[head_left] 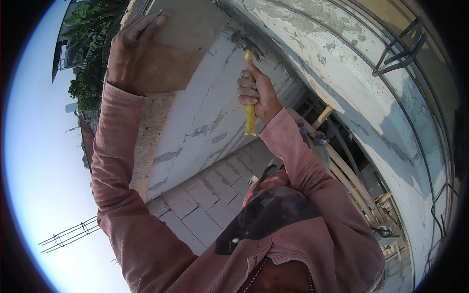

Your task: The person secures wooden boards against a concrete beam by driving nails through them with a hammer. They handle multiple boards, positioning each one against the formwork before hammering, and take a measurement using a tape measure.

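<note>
My right hand point(259, 93) is wrapped round the yellow handle of a claw hammer point(250, 119). The dark metal head points up, in front of the pale block wall. Higher on the left, my left hand point(134, 49) lies against a brownish flat board point(183, 36), its thumb and fingertips pinched together. A thin, shiny nail point(160, 12) sticks out at those fingertips; most of it is hidden. The hammer head is well apart from the nail.
Below the board, a wooden plank point(154, 122) edges the block wall point(195, 105). A concrete beam point(337, 63) with bent steel bars point(403, 49) curves along the right. Bamboo poles point(351, 180) stand lower right. Rebar point(68, 237) juts out at the left.
</note>
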Available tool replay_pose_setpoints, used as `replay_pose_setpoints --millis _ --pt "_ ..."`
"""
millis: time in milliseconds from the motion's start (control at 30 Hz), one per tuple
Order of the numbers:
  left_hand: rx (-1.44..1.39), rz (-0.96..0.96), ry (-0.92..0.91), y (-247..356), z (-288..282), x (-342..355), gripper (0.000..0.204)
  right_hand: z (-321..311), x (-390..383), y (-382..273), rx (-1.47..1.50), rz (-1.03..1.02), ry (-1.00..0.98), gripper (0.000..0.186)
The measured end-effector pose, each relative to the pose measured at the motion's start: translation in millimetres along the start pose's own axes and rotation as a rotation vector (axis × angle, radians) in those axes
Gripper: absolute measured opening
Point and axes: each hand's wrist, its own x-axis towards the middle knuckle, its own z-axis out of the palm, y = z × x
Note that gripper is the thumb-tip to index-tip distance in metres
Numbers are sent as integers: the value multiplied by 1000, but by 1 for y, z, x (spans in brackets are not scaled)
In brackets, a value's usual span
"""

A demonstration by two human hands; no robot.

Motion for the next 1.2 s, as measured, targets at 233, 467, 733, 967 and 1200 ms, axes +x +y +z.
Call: replay_pose_setpoints --millis 233,467,733,967,1200 --pt "91 192 25 -3 5 -9 41 -4 21 10 592 -233 377 35" --pt "148 95 4 7 8 -8 32 -22 -14 -3 68 49 69 36" --pt "-44 -130 203 38 -10 -8 26 -67 -49 5 -35 123 216 38" --pt "-362 -593 323 191 50 -58 22 -81 -104 -6 -407 56 351 39" --pt "-1927 -1389 471 244 164 -59 37 -105 -147 -6 -887 -35 633 32"
